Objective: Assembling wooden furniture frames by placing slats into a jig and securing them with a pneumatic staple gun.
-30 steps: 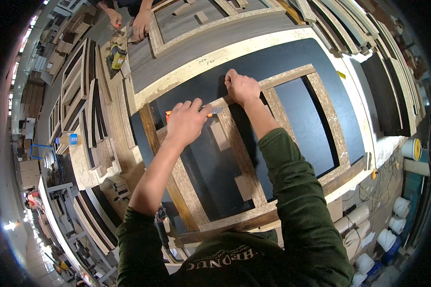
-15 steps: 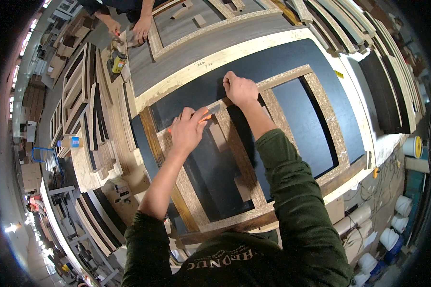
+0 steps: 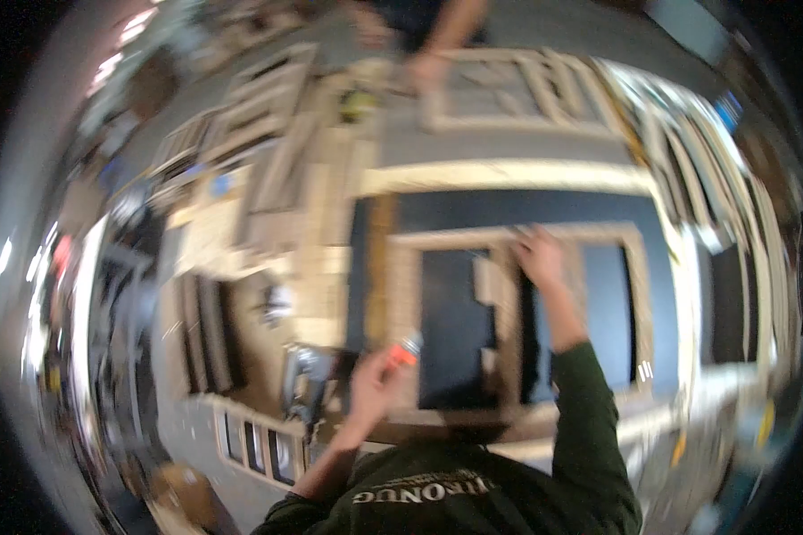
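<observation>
- The left hand [image 3: 370, 392] was curled around a small orange tool [image 3: 405, 351], its tip pointing up and to the right; motion blur hid what kind of tool it was.
- That hand sat at the lower left corner of the wooden frame [image 3: 403, 294], with the orange tool overlapping the frame's left rail.
- The right hand [image 3: 539, 258] lay on the frame's upper part, beside the middle upright; blur hid how wide it was spread and whether it gripped anything.
- The right forearm ran down from there into a dark green sleeve [image 3: 584, 419] at the frame's lower right.
- The wooden frame lay flat on a dark worktop [image 3: 455, 325], whose surface showed through the frame's two openings.
- A pale small block [image 3: 488, 281] stuck into the left opening from the middle upright.
- A long light board [image 3: 509, 176] ran across the worktop above the frame.
- Beyond that board, farther from the frame, a second frame [image 3: 517, 89] lay on a grey surface, and another person's hand [image 3: 426, 67] rested at its left edge.
- Left of the frame, stacked wooden frames and boards [image 3: 268, 178] crowded the room.
- Below and left of the frame, a dark power tool [image 3: 308, 383] sat near the left hand.
- Right of the frame, more leaning boards [image 3: 749, 259] lined the edge of the room.
- The whole view was smeared by motion, so fine detail was lost.
</observation>
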Demonstrator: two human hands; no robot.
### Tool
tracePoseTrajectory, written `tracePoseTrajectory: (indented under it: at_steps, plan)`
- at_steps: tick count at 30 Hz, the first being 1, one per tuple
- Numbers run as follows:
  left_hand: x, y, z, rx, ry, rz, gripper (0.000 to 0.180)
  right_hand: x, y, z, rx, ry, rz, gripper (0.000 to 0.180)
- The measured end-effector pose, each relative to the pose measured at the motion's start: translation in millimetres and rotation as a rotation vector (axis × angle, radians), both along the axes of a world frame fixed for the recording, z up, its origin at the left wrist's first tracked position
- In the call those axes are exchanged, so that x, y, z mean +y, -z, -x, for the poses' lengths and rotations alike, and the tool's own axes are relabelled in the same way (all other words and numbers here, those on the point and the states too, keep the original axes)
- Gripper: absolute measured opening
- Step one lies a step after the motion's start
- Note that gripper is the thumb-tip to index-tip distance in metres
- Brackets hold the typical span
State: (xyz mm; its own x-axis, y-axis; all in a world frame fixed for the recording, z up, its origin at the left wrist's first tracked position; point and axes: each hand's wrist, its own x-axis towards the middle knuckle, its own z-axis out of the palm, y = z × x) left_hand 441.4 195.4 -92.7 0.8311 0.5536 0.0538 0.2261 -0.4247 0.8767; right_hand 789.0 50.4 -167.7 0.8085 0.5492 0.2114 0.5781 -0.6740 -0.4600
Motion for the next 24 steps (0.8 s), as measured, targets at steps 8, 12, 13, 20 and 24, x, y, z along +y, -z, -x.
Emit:
tracePoseTrajectory:
  at_steps: [8,12,13,20,24]
  plan:
    - [-41,41,89,0.303,0.039,0.063,0.049,-6,-7,-10,-0.250,-0.052,0.402,0.028]
    - [-48,36,94,0.264,-0.006,0.105,0.050,2,14,-30,-0.235,-0.061,0.362,0.026]
    - [-51,36,96,0.246,-0.011,0.089,0.051,3,11,-32,-0.193,-0.044,0.380,0.023]
    - [-42,32,104,0.027,-0.041,0.034,0.035,10,-28,-5,-0.170,-0.210,0.749,0.036]
    - [-40,-15,114,-0.072,-0.173,0.155,0.031,37,-70,29,0.044,-0.092,0.687,0.033]
